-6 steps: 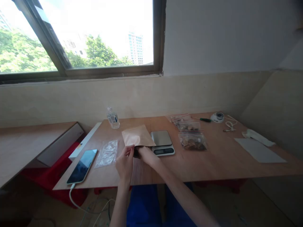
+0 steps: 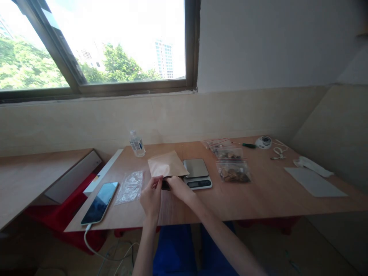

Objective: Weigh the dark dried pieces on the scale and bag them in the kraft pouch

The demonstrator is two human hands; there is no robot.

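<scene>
A brown paper bag [image 2: 167,164] lies near the middle of the table, its mouth toward me. My left hand [image 2: 152,193] pinches the near edge of the bag between thumb and fingers. At the mouth, my right hand [image 2: 176,186] reaches in under the upper edge of the paper, so its fingertips are hidden. Something dark [image 2: 166,185] shows in the gap between the two hands; I cannot make it out. Just right of the bag stands a digital scale [image 2: 198,172] with a metal plate. A clear plastic bag [image 2: 130,186] lies flat to the left of my hands.
A phone [image 2: 100,203] on a cable lies at the left edge, with a water bottle [image 2: 138,145] behind. Zip bags of brown pieces [image 2: 233,172] lie right of the scale. Farther right are a screwdriver [image 2: 248,145], a dome camera [image 2: 263,142] and a white sheet [image 2: 314,182].
My right hand has shifted very slightly at the bag's mouth. My left hand keeps its pinch, and the bag lies in the same place.
</scene>
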